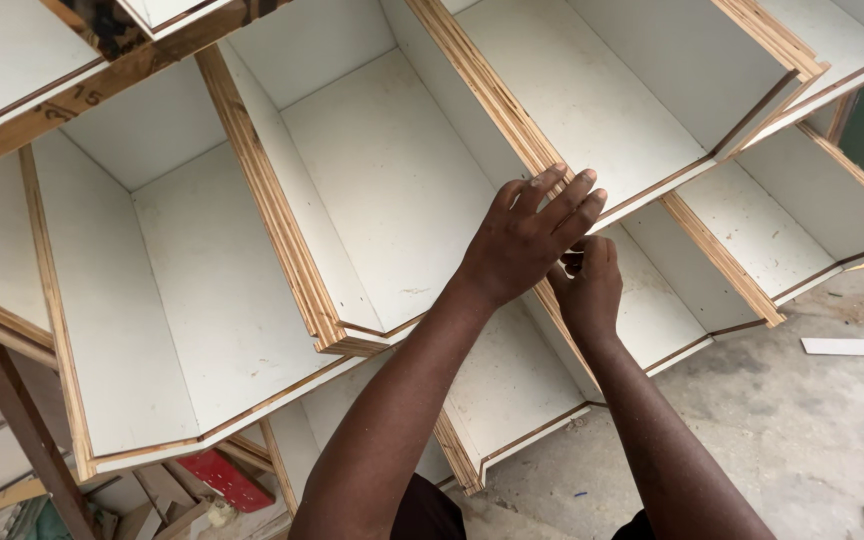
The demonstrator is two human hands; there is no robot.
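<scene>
A large white-laminated plywood shelf unit with several open compartments fills the view, its raw layered edges showing tan. My left hand lies flat with fingers spread on the raw front edge of a vertical divider. My right hand sits just below and right of it, fingers curled against the same divider edge near a shelf corner. What the right fingers pinch is hidden by the left hand.
A grey concrete floor lies at the lower right, with a white board strip on it. Wood offcuts and a red object lie under the unit at lower left. A brown wooden leg stands at far left.
</scene>
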